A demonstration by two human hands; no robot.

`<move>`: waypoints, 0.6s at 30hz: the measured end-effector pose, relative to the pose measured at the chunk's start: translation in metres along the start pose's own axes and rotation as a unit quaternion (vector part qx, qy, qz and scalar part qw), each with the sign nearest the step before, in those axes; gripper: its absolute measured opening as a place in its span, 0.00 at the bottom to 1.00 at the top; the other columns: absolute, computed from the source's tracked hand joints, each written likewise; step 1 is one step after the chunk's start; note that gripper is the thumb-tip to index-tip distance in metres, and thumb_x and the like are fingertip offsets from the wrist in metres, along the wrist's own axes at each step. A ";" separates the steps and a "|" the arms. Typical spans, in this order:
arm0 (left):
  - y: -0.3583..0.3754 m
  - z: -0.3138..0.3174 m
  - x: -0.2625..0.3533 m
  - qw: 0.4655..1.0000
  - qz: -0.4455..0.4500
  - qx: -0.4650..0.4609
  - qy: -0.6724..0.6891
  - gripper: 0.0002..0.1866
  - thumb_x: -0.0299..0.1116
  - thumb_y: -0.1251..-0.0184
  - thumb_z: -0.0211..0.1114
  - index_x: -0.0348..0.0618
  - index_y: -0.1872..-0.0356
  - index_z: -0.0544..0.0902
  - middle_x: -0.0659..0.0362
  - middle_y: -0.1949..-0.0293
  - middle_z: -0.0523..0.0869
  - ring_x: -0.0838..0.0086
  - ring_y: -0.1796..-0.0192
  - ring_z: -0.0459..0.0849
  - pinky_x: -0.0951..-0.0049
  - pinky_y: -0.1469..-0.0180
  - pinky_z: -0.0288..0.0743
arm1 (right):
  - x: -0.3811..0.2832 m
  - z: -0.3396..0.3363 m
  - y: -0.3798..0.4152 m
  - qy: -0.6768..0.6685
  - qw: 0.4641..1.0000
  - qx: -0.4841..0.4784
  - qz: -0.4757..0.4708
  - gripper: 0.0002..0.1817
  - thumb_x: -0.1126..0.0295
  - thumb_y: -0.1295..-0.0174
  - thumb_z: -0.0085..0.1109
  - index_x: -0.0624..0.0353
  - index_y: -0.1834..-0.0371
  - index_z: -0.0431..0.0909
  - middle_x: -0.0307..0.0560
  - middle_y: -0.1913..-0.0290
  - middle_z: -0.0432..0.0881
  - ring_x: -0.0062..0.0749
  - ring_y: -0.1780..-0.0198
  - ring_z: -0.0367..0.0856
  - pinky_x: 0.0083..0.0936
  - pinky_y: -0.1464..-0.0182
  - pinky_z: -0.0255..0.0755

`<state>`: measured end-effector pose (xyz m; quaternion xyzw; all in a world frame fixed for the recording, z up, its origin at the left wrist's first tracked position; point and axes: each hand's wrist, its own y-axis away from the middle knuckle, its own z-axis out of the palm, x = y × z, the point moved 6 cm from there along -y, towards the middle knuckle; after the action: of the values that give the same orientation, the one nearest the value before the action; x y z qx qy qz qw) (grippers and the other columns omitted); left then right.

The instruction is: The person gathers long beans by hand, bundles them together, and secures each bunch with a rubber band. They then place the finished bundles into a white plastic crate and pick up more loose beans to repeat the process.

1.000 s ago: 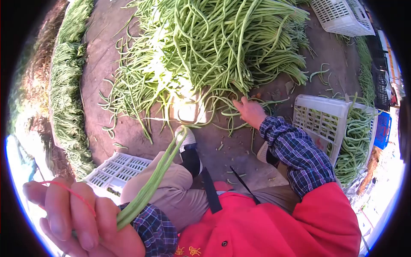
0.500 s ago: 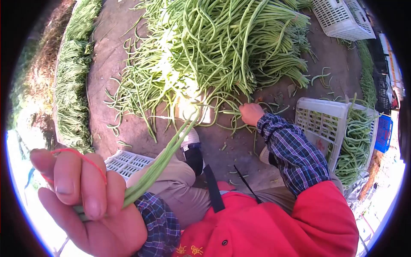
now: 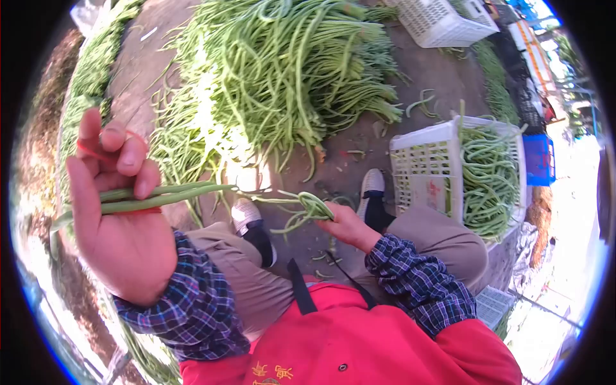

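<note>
At the left, my left hand (image 3: 122, 240) is raised palm up, fingers curled over a few long beans (image 3: 173, 194) that point right. A thin red band (image 3: 96, 152) loops around its fingers. My right hand (image 3: 348, 226), low in front of my knees, grips several curled long beans (image 3: 307, 208) whose thin ends trail left. Those ends meet the tips of the left hand's beans in this view. Beyond both hands lies a big heap of long beans (image 3: 276, 70) on the ground.
A white crate (image 3: 423, 154) filled with long beans stands by my right knee, a blue crate (image 3: 540, 160) beside it. Farther back is another white crate (image 3: 443, 22). A row of beans (image 3: 83, 96) runs along the left. My shoes (image 3: 245, 215) are on the ground before the heap.
My right hand has drawn back from the heap's near edge toward me, now with curled beans in it. My left hand has risen and turned, its beans now nearly level. The view has shifted right.
</note>
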<state>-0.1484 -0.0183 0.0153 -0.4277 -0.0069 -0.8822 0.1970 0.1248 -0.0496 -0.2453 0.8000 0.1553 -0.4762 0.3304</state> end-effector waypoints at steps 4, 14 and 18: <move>-0.003 -0.017 0.002 0.999 0.012 0.016 -0.028 0.19 0.37 0.29 0.45 0.34 0.45 0.66 0.61 0.62 0.68 0.81 0.65 0.64 0.82 0.68 0.60 | -0.089 -0.125 0.038 -0.085 0.972 0.205 -0.073 0.11 0.70 0.40 0.54 0.61 0.56 0.73 0.34 0.67 0.74 0.17 0.65 0.68 0.18 0.61 0.65; -0.007 -0.028 0.002 0.999 0.011 0.000 -0.033 0.20 0.38 0.29 0.44 0.34 0.45 0.66 0.61 0.62 0.69 0.81 0.65 0.64 0.82 0.68 0.62 | -0.160 -0.331 0.222 -0.127 0.816 0.523 -0.210 0.18 0.52 0.38 0.51 0.51 0.77 0.63 0.30 0.81 0.61 0.11 0.84 0.55 0.14 0.83 0.51; -0.009 -0.030 -0.007 0.999 -0.004 0.001 -0.053 0.19 0.39 0.29 0.44 0.36 0.44 0.66 0.63 0.63 0.69 0.82 0.66 0.64 0.84 0.69 0.62 | -0.072 -0.359 0.283 -0.120 0.795 0.592 -0.049 0.18 0.50 0.39 0.51 0.50 0.75 0.64 0.30 0.83 0.60 0.13 0.86 0.55 0.13 0.86 0.51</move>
<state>-0.1696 -0.0132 -0.0077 -0.4739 -0.0198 -0.8588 0.1933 0.4849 -0.0091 0.0425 0.7672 -0.1587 -0.5828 -0.2157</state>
